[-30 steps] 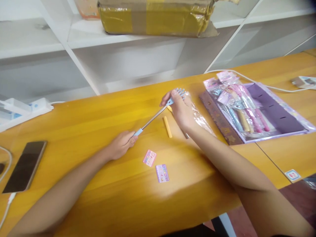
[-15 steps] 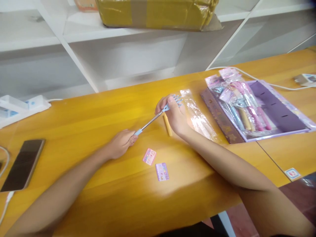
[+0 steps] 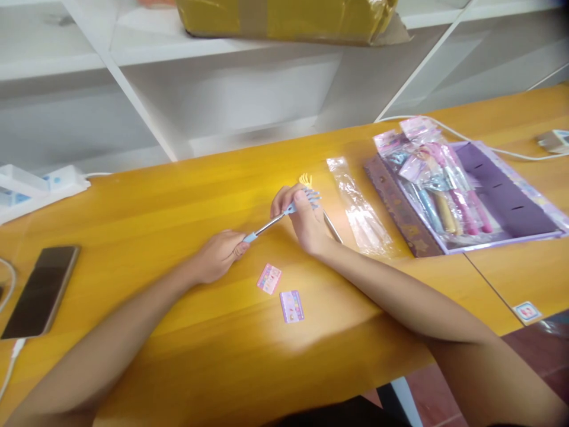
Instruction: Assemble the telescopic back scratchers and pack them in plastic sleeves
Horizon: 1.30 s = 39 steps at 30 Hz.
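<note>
My left hand (image 3: 221, 256) is closed around the handle of a light-blue telescopic back scratcher (image 3: 269, 225). Its thin metal rod slants up to the right. At the far end, my right hand (image 3: 306, 224) pinches the blue claw head, whose prongs stick out past the thumb. Just behind the right hand lies a second back scratcher with a yellow claw (image 3: 306, 178); part of it is hidden by that hand. Two small printed cards, one pink (image 3: 269, 279) and one purple (image 3: 292, 306), lie flat on the table below the hands.
A clear plastic sleeve (image 3: 362, 210) lies right of my right hand. Beyond it, a purple display box (image 3: 511, 184) holds several bagged back scratchers (image 3: 444, 184). A phone (image 3: 42, 290) and a white power strip (image 3: 53, 188) are at left. White shelving (image 3: 249, 101) stands behind the table.
My right hand has moved down and left, closer to my left hand, and the exposed rod is shorter. The yellow claw behind the right hand has come into view.
</note>
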Tool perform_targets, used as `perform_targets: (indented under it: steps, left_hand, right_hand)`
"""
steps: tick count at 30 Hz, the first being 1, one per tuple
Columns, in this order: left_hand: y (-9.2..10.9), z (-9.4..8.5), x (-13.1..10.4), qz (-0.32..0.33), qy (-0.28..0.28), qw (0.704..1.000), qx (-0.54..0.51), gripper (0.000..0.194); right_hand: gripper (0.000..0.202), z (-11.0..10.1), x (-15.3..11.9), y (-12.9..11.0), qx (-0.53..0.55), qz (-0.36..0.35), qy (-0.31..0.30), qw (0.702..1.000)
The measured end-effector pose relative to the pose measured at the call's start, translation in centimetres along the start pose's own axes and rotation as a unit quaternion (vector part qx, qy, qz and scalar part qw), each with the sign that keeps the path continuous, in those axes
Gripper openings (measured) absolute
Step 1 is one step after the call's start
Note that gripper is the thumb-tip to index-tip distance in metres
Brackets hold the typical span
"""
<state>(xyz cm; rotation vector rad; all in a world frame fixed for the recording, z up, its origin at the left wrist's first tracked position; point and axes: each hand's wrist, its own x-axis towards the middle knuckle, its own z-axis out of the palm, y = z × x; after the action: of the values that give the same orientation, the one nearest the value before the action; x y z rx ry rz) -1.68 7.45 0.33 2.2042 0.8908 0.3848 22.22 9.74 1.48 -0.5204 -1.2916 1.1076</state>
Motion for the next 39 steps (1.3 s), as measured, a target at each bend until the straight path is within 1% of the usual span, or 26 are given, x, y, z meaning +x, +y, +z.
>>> perform_targets:
  steps: [3,8,10,16,24,30,39]
  left_hand:
    - [0.0,0.0,0.0,0.002,0.000,1.000,0.004,0.050]
    - [0.0,0.1,0.0,0.012,0.008,1.000,0.010,0.050]
    - [-0.1,0.1,0.0,0.012,0.009,1.000,0.012,0.050]
    - [-0.2,0.2,0.0,0.012,0.011,1.000,0.017,0.049]
    - [-0.4,0.3,0.0,0.026,0.021,0.999,0.026,0.050]
    - [-0.2,0.2,0.0,0.013,0.013,0.999,0.030,0.050]
    - [-0.3,0.3,0.0,0.010,0.010,0.999,0.031,0.050]
  right_hand:
    - [0.040,0.1,-0.4,0.3,-0.001,-0.007,-0.002,1.000]
    - [0.047,0.4,-0.9,0.4,-0.023,0.021,0.012,0.999]
    - [0.046,0.6,-1.1,0.4,-0.018,0.026,0.013,0.999]
    - [0.040,0.9,-1.6,0.8,-0.012,0.010,0.005,1.000]
    - [0.044,1.3,-2.2,0.6,-0.036,0.021,-0.018,0.999]
    - [0.048,1.5,-2.6,1.0,-0.061,0.034,-0.017,0.997]
    - [0.044,1.5,-3.1,1.6,-0.064,0.031,-0.036,0.997]
